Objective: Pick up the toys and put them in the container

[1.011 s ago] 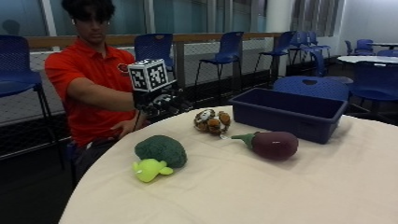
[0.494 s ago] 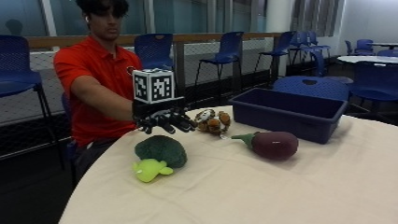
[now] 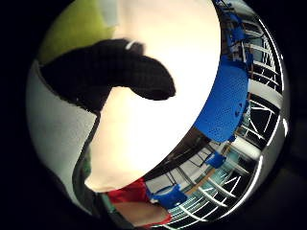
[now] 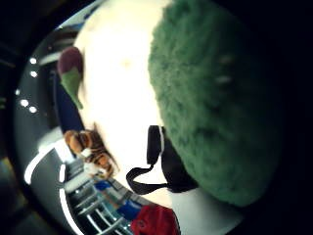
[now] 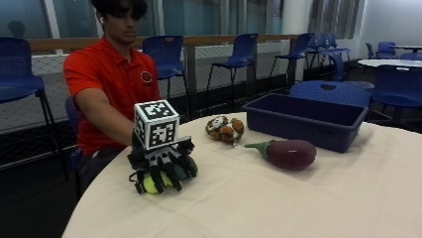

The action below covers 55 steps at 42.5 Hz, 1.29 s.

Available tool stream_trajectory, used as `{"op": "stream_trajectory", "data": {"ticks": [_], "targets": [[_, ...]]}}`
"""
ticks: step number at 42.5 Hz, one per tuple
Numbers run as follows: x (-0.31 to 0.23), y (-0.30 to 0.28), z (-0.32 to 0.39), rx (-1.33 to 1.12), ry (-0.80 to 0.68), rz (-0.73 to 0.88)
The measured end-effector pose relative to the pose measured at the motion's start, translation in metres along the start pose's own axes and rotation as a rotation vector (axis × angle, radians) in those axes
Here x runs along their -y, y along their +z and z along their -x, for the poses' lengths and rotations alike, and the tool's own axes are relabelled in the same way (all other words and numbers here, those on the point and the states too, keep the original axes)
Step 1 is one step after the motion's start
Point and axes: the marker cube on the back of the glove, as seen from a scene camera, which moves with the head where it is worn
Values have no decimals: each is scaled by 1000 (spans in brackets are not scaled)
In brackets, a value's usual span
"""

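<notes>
My gloved right hand lies on top of the green plush toy near the table's front left edge, fingers curled down around it. Only the toy's yellow-green end peeks out between the fingers. In the thumb side palm view the dark green plush sits close against the palm. A gloved finger crosses the little finger side palm view, next to the yellow-green part. A tiger toy and a purple eggplant toy lie on the cloth. The blue container stands behind them.
The round table has a cream cloth. Its rim runs just in front of my hand. Blue chairs stand behind the container and along the windows. The tiger toy and the eggplant toy also show past the plush.
My hand has come down from beside the tiger toy onto the green plush toy and its fingers have closed over it. The other toys have not moved.
</notes>
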Motion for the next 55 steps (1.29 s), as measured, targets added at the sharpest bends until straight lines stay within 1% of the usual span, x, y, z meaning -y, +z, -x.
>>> {"op": "stream_trajectory", "data": {"ticks": [6,15,24,30,38,50,55], "targets": [[-5,-2,2,-23,0,-19],[-20,-21,31,-195,-100,-166],[-46,-75,86,-62,-220,-230],[-62,-135,152,-11,-305,-292],[-66,-186,248,-1,-423,-341],[-65,-213,388,15,-655,-388],[-65,-216,444,65,-620,-407]]}}
